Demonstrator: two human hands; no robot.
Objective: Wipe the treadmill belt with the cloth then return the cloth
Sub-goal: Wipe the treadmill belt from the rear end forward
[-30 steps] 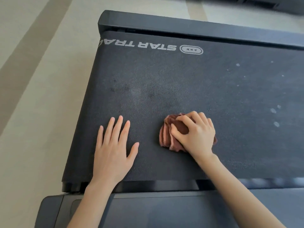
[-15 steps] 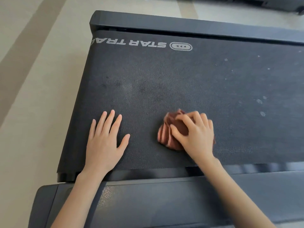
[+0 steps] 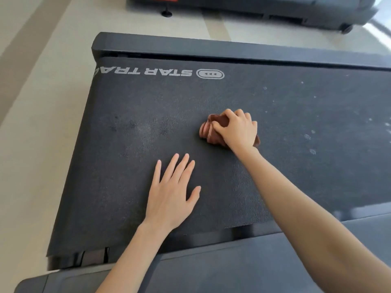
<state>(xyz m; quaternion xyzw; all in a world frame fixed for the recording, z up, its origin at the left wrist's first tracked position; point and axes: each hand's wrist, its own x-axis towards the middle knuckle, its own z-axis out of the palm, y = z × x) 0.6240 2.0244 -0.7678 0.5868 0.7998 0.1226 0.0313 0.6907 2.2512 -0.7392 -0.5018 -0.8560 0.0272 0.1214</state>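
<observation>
The right grip, a bare hand, clutched the bunched brown cloth with curled fingers, pressing it onto the treadmill belt near its middle. The left grip lay flat on the belt, fingers straight, holding nothing, apart from the cloth. Pale specks dotted the belt further right.

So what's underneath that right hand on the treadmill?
A bunched-up brown cloth, gripped by the right hand and lying on the black treadmill belt. Its folds stick out beside the thumb. The rest of the cloth and the belt below it are covered.
</observation>
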